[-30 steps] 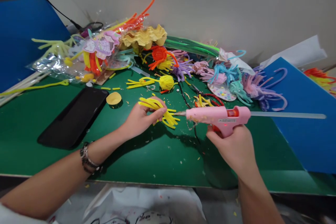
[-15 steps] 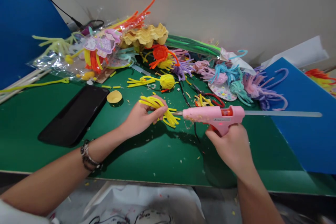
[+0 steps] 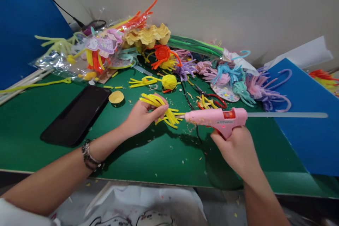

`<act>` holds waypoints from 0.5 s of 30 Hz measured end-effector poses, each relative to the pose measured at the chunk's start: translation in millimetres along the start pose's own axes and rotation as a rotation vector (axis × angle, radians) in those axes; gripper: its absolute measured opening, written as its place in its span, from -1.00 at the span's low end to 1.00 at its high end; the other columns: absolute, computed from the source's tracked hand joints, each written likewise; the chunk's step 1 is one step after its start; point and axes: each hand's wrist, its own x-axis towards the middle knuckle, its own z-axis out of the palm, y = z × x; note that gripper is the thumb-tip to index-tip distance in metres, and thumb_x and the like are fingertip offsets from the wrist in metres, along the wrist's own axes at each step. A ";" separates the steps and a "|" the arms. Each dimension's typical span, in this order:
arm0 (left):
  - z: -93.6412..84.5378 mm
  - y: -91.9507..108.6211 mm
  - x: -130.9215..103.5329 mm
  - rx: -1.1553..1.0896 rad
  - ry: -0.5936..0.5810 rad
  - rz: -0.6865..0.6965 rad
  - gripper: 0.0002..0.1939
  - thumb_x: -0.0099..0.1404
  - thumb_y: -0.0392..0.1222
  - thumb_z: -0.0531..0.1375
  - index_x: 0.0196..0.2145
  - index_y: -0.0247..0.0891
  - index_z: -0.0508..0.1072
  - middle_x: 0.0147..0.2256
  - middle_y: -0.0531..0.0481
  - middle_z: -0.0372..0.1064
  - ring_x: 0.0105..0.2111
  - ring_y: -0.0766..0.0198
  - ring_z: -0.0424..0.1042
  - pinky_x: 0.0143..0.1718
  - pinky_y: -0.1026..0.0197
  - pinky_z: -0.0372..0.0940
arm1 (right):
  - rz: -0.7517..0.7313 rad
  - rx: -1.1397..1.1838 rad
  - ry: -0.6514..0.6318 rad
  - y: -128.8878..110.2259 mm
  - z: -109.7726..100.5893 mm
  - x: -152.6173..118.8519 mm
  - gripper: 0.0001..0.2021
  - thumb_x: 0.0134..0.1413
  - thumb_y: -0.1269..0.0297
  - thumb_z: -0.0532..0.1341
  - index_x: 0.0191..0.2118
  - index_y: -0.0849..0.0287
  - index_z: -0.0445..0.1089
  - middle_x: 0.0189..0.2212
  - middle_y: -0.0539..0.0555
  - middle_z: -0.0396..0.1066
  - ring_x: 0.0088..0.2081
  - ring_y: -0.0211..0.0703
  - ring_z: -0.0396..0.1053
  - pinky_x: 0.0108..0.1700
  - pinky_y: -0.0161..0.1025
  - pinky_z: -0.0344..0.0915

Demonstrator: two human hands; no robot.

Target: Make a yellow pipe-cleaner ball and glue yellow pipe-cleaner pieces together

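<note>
My left hand [image 3: 148, 113] is closed on a bundle of yellow pipe cleaners [image 3: 172, 116], their ends fanning out on both sides of the fingers. In my right hand [image 3: 237, 148] is a pink hot glue gun [image 3: 206, 116], gripped by its handle. A long pale glue stick [image 3: 286, 114] sticks out of its back. The metal nozzle points left and sits at the right-hand ends of the yellow bundle; whether it touches them I cannot tell. Beyond my hands lies a yellow pipe-cleaner piece with a round head [image 3: 169, 82].
A black phone [image 3: 76, 116] and a small yellow cup [image 3: 116, 97] lie to the left. Red-handled scissors [image 3: 218, 100] rest behind the glue gun. Along the wall are an egg carton [image 3: 148, 36] and coloured pipe-cleaner bunches [image 3: 230, 74]. A blue board [image 3: 304, 123] stands right.
The hands and glue gun hold almost the same place. The nozzle sits slightly further among the yellow ends, and my right hand has shifted a little rightward in the view.
</note>
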 end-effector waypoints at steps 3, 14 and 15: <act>-0.7 -0.7 0.1 -0.007 0.004 0.007 -0.85 0.09 -0.18 0.09 -0.53 -0.32 0.27 -0.65 0.14 0.17 -0.72 0.51 0.16 -0.72 0.45 0.11 | 0.004 -0.004 -0.011 0.3 -0.5 0.0 -0.82 -0.35 0.26 -0.02 -0.77 0.10 -0.06 -0.82 -0.07 -0.03 -0.72 -0.33 -0.04 -0.67 -0.34 -0.09; -1.4 0.9 1.1 -0.024 0.050 -0.021 -0.86 0.06 -0.19 0.11 -0.52 -0.33 0.29 -0.62 0.14 0.19 -0.71 0.51 0.17 -0.72 0.45 0.13 | -0.041 -0.044 -0.041 2.2 -6.0 -1.0 -0.82 -0.31 0.29 -0.03 -0.75 0.09 -0.08 -0.82 -0.07 -0.05 -0.71 -0.30 -0.02 -0.65 -0.33 -0.05; -1.5 1.4 1.1 -0.021 0.055 -0.022 -0.87 0.06 -0.19 0.11 -0.52 -0.32 0.29 -0.62 0.13 0.19 -0.72 0.51 0.17 -0.72 0.45 0.13 | -0.046 -0.047 -0.044 2.7 -6.1 -1.1 -0.82 -0.31 0.29 -0.03 -0.75 0.09 -0.07 -0.81 -0.07 -0.05 -0.70 -0.29 0.00 -0.64 -0.33 -0.04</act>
